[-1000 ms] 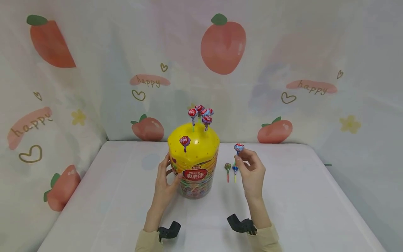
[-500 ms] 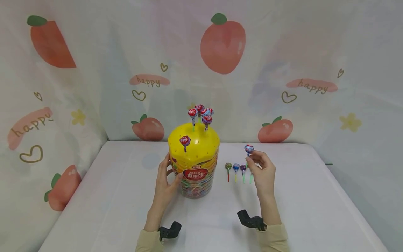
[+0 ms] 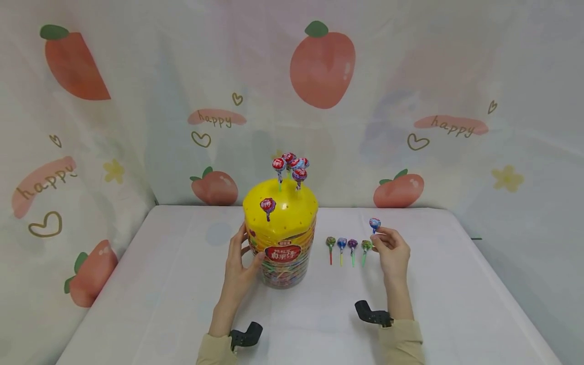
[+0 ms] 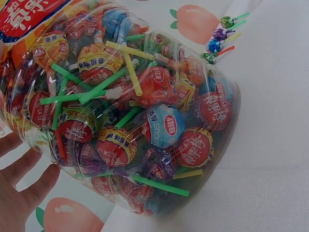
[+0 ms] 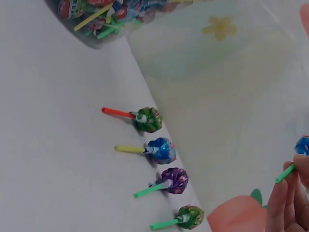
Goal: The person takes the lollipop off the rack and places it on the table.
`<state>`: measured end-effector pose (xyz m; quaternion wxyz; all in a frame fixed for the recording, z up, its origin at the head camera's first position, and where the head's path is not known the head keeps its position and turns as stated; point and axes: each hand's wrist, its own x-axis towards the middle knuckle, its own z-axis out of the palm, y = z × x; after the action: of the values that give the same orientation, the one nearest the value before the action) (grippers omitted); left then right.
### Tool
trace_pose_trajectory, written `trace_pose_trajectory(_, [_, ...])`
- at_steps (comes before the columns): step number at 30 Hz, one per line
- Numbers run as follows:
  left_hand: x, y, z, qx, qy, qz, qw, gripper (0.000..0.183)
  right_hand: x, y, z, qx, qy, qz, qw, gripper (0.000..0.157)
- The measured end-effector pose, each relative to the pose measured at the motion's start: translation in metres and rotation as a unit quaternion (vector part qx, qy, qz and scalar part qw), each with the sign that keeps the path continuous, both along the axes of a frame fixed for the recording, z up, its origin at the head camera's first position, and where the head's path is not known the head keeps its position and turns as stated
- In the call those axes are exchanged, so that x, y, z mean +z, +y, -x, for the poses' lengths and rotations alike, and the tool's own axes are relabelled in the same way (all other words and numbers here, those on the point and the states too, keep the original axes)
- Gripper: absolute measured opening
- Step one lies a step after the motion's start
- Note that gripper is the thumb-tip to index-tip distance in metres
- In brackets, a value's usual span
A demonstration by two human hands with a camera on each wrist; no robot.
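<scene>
Held lollipop (image 3: 374, 223): round head, shiny wrapper, mostly blue with red and white on top; green stick. Head uppermost, raised above the table (image 3: 182, 284) just beyond the right end of a row of four. Right hand (image 3: 393, 252) pinches its stick below the head, thumb against fingertips. Left hand (image 3: 242, 261) clamped on the jar (image 3: 283, 253), thumb round to the front. Jar clear, red label, yellow lid (image 3: 292, 210).

Counts. Row, left to right: green lollipop on red stick (image 3: 330, 242), blue lollipop (image 3: 342, 243) on yellow, purple lollipop (image 3: 353, 244) on green, green lollipop on green stick (image 3: 366, 246). Lid: one front lollipop (image 3: 267, 205), plus a rear cluster (image 3: 299, 175) of at least four; heads overlap, exact number unclear. Jar contents too jumbled to count.

Hidden or cut: left fingers partly behind jar; held candy runs off the right wrist view's edge; jar cropped in both wrist views.
</scene>
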<state>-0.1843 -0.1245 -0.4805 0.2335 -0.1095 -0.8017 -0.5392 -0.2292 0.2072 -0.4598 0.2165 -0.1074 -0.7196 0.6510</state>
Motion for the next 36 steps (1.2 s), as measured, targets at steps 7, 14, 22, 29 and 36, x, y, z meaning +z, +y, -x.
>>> trace_pose_trajectory(7, [-0.001, 0.000, 0.000, 0.004, -0.001, 0.003, 1.0000, 0.081, -0.015, 0.012, 0.006, -0.008, -0.051, -0.029, 0.998, 0.024])
trace_pose_trajectory(14, [-0.001, 0.000, 0.000, 0.006, 0.000, 0.005, 1.0000, 0.081, -0.024, 0.021, 0.009, -0.008, -0.117, -0.073, 0.990, 0.026])
trace_pose_trajectory(22, [-0.001, 0.000, 0.000, 0.006, 0.002, 0.005, 1.0000, 0.081, -0.034, 0.027, 0.010, -0.018, -0.192, -0.113, 0.975, 0.028])
trace_pose_trajectory(29, [-0.002, -0.001, 0.001, 0.002, 0.002, 0.001, 1.0000, 0.081, -0.043, 0.027, 0.012, -0.028, -0.196, -0.147, 0.969, 0.026])
trace_pose_trajectory(36, [-0.001, 0.000, 0.000, 0.002, 0.003, -0.002, 1.0000, 0.080, -0.046, 0.026, 0.014, -0.040, -0.199, -0.163, 0.966, 0.025])
